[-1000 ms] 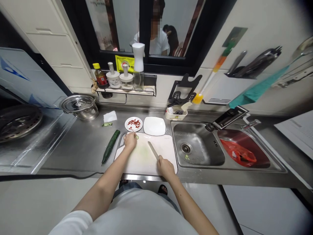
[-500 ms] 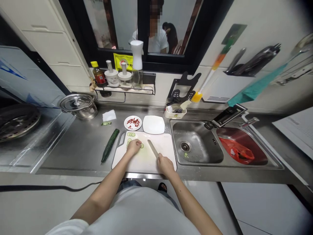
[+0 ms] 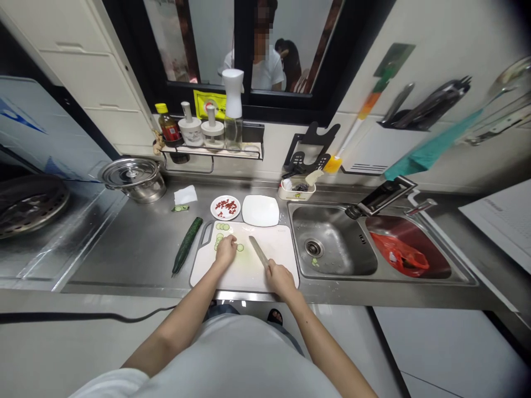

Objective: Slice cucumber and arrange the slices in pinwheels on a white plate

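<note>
My right hand (image 3: 282, 279) is wrapped round the handle of a kitchen knife (image 3: 259, 251), its blade slanting up and left over the white cutting board (image 3: 249, 279). On the board's left half, my left hand (image 3: 226, 250) has its fingers curled together; whatever they may hold is hidden. Just right of those fingertips lies a single cucumber slice (image 3: 240, 247). More cucumber slices (image 3: 223, 226) lie in a row at the board's upper left, and others are partly covered by my left hand. A whole cucumber (image 3: 187, 246) rests on the steel counter left of the board.
Behind the board stand a plate of chopped red pieces (image 3: 225, 214) and a white square plate (image 3: 260, 221). A double sink (image 3: 332, 275) with a black faucet (image 3: 373, 200) is at the right. A lidded pot (image 3: 145, 190) stands back left, near a white paper (image 3: 185, 194).
My left hand has drawn slightly left, away from the single cucumber slice, which now shows whole. The knife and my right hand have hardly moved.
</note>
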A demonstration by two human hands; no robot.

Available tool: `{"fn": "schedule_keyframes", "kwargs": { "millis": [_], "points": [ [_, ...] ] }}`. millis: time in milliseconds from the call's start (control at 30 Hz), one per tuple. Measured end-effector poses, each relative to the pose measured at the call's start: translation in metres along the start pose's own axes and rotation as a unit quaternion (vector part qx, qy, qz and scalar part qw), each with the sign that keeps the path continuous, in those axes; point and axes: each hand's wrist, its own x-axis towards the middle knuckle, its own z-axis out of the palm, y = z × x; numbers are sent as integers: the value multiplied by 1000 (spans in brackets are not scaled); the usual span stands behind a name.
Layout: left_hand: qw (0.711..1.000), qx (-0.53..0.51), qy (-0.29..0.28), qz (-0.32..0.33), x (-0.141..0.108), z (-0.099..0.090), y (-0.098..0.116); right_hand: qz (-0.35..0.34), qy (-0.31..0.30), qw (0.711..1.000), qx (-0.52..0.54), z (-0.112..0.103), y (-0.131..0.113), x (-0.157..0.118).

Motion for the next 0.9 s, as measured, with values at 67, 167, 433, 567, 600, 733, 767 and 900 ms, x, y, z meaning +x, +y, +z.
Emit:
{"fn": "schedule_keyframes", "kwargs": {
  "millis": [67, 167, 433, 567, 600, 733, 767, 900],
  "points": [
    [1000, 6, -1, 0, 0, 0, 1, -1, -10, 1000, -1, -1, -4, -5],
    [1000, 7, -6, 0, 1, 0, 0, -5, -28, 1000, -7, -3, -10, -14],
    [1000, -1, -6, 5, 1, -1, 0, -30, -27, 999, -22, -2, -18, -26],
    [1000, 5, -9, -1, 3, -1, 0, -36, -28, 999, -28, -1, -19, -25],
    [1000, 6, -10, -3, 3, -1, 0, -37, -29, 998, -30, -1, -19, -24],
    [1000, -1, -20, -6, 4, -1, 0, -33, -40, 998, -40, -2, -22, -23],
    [1000, -2, -21, -8, 4, -1, 0, -33, -41, 998, -43, -2, -22, -23],
    [1000, -2, -24, -13, 5, -2, -1, -36, -45, 997, -48, -5, -25, -22]
  ]
}}
